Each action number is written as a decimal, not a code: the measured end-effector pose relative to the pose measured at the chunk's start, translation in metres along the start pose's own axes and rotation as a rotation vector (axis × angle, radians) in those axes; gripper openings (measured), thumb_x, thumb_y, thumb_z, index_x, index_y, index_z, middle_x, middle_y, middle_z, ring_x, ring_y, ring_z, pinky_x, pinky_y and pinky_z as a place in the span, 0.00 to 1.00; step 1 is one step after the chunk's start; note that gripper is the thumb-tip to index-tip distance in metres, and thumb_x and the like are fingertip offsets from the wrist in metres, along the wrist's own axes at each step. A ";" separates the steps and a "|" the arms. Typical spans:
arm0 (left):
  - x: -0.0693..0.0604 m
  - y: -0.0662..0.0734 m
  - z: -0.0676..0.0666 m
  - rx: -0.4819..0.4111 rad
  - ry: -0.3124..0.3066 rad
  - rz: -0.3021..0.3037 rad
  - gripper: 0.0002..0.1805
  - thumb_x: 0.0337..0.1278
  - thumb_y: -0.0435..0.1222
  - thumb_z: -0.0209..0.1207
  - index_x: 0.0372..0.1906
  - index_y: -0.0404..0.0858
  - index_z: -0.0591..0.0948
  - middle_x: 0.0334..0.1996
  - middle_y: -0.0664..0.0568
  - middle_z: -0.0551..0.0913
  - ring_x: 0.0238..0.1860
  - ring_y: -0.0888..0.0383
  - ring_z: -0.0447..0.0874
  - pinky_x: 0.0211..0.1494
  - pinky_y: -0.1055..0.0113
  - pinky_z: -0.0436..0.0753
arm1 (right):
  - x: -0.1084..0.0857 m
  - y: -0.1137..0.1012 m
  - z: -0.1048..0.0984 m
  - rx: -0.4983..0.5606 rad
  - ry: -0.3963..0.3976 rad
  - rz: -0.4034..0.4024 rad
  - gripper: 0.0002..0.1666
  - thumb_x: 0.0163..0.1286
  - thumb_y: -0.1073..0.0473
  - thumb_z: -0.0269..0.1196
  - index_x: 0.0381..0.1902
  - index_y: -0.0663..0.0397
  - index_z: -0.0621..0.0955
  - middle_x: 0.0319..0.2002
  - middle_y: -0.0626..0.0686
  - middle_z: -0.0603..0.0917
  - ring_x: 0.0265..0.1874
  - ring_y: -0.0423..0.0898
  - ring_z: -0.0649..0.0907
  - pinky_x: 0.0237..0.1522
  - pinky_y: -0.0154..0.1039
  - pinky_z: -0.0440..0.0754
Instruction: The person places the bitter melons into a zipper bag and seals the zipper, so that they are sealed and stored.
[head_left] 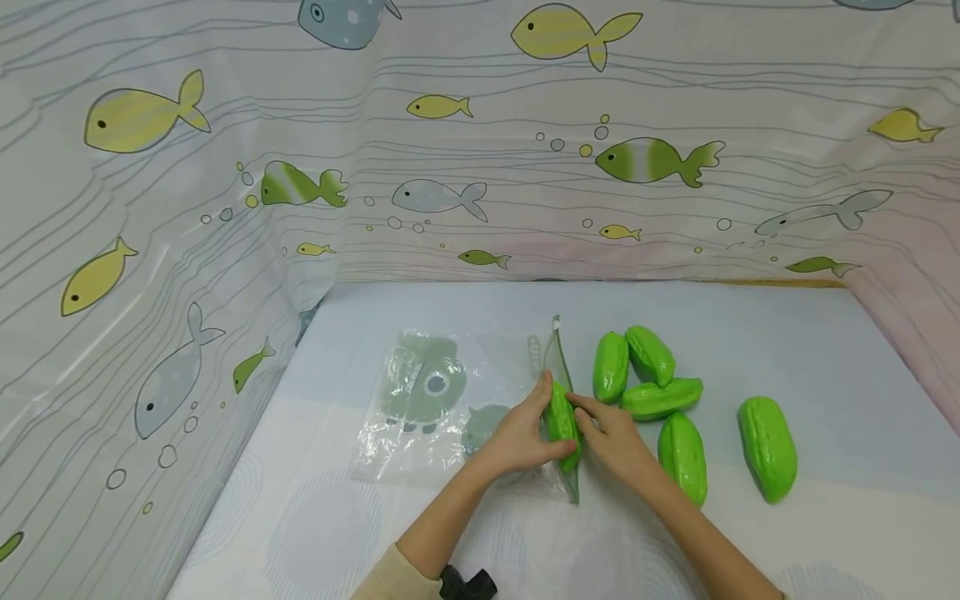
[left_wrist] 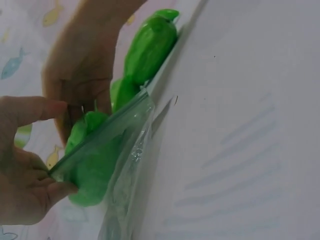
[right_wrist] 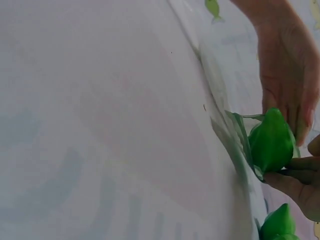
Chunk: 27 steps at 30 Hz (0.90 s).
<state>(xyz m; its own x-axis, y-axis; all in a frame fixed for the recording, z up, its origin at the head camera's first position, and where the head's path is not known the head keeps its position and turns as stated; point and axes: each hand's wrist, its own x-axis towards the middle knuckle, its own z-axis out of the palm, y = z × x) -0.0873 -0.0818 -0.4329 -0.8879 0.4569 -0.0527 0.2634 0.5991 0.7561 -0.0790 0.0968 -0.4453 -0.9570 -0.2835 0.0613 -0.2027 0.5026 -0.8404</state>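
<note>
A ridged green piece (head_left: 561, 425) lies at the mouth of a clear zip bag (head_left: 416, 458) printed with green figures. My left hand (head_left: 521, 437) grips the piece, thumb at its near end and fingers at its far end. From the right, my right hand (head_left: 615, 442) pinches the bag's rim, fingertips against the piece. In the left wrist view, the left hand (left_wrist: 25, 160) is beside the piece (left_wrist: 95, 170), partly seen through plastic. The right wrist view shows the right hand (right_wrist: 300, 185) at the rim below the piece's pointed end (right_wrist: 272, 142).
Several more green pieces lie right of the hands: a loose cluster (head_left: 660, 400), one below it (head_left: 682, 458) and one farther right (head_left: 768, 450). A fish-print sheet (head_left: 525, 167) stands behind and left of the table (head_left: 825, 400).
</note>
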 end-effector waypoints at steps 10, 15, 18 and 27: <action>-0.001 0.003 -0.006 -0.036 0.023 -0.047 0.54 0.50 0.42 0.69 0.74 0.29 0.48 0.74 0.42 0.49 0.68 0.48 0.64 0.61 0.65 0.74 | -0.003 0.002 -0.007 0.004 -0.084 -0.023 0.28 0.67 0.68 0.56 0.65 0.64 0.71 0.60 0.62 0.76 0.58 0.59 0.76 0.53 0.53 0.78; 0.000 0.005 -0.007 -0.053 0.022 -0.051 0.54 0.51 0.43 0.68 0.74 0.30 0.48 0.74 0.41 0.49 0.52 0.49 0.81 0.52 0.71 0.79 | -0.003 0.006 -0.005 0.036 -0.118 -0.099 0.40 0.56 0.74 0.67 0.66 0.70 0.67 0.60 0.67 0.74 0.58 0.62 0.75 0.45 0.42 0.83; 0.001 0.007 -0.008 -0.097 0.027 -0.052 0.54 0.51 0.42 0.68 0.75 0.30 0.47 0.74 0.42 0.47 0.44 0.49 0.85 0.49 0.71 0.80 | 0.000 0.008 0.001 0.027 -0.068 -0.138 0.42 0.52 0.74 0.70 0.65 0.72 0.67 0.57 0.67 0.76 0.56 0.63 0.77 0.43 0.40 0.84; 0.002 0.011 -0.005 -0.128 0.059 -0.061 0.54 0.49 0.40 0.69 0.75 0.32 0.47 0.75 0.44 0.48 0.49 0.48 0.83 0.55 0.68 0.78 | 0.006 0.014 0.018 0.029 0.091 -0.173 0.37 0.45 0.80 0.69 0.58 0.71 0.75 0.46 0.62 0.77 0.45 0.59 0.82 0.37 0.39 0.85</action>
<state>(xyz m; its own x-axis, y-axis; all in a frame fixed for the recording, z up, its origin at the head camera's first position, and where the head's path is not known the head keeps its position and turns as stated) -0.0884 -0.0775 -0.4215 -0.9226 0.3803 -0.0651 0.1617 0.5342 0.8297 -0.0835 0.0873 -0.4666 -0.9236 -0.2877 0.2532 -0.3607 0.4289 -0.8282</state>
